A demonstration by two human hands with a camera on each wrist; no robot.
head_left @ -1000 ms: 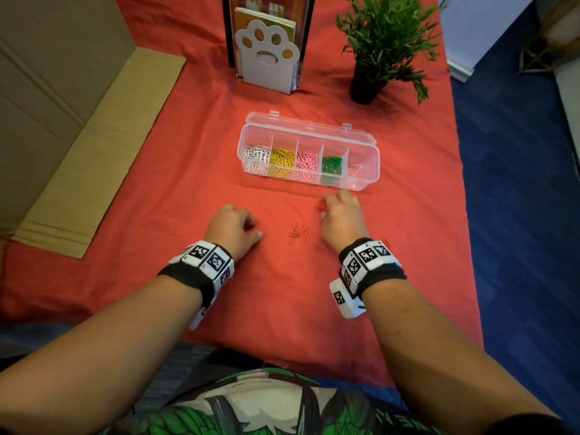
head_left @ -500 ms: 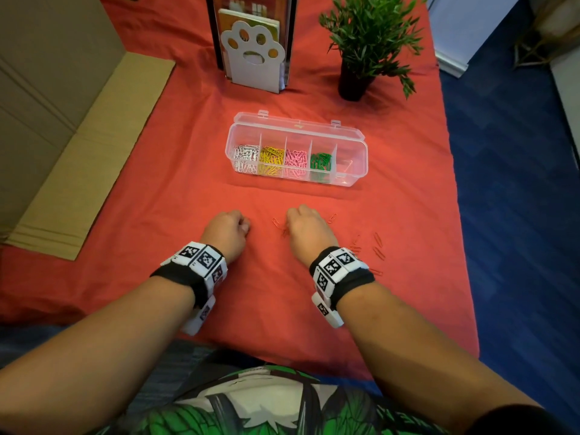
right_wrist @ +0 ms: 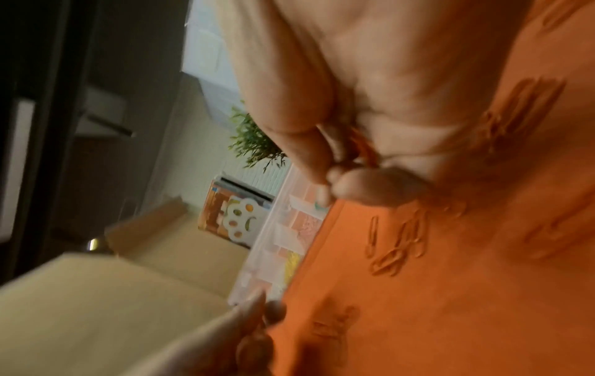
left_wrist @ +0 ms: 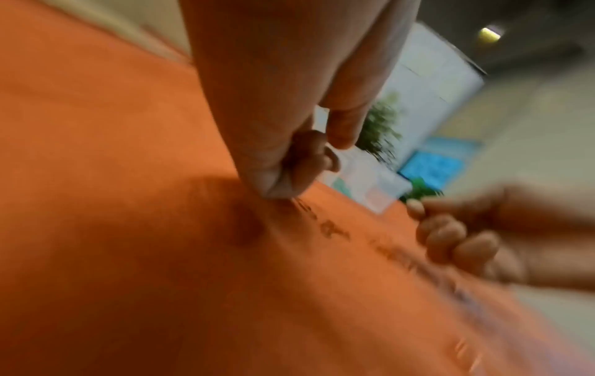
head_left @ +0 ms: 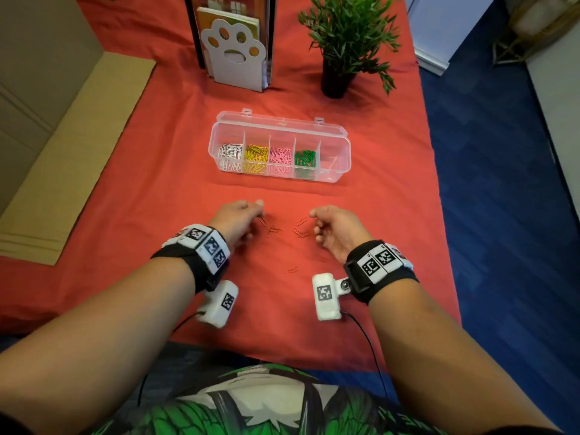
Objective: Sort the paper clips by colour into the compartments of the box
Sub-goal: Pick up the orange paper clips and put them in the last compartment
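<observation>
The clear box lies open on the red cloth, with white, yellow, pink and green clips in its four left compartments. Its right end compartment holds a red clip or two. Several loose red clips lie on the cloth between my hands, and one more lies nearer me. My left hand has curled fingers and pinches a red clip at the cloth. My right hand pinches another red clip at its thumb. In the right wrist view, red clips show inside the right hand.
A potted plant and a book stand with a white paw cutout stand behind the box. Flattened cardboard covers the table's left side. The table's right edge drops to blue carpet.
Both hands have lifted off the cloth and turned inward. The left hand reached forward to the clips. The right hand shifted right, so the loose clips now lie between the two.
</observation>
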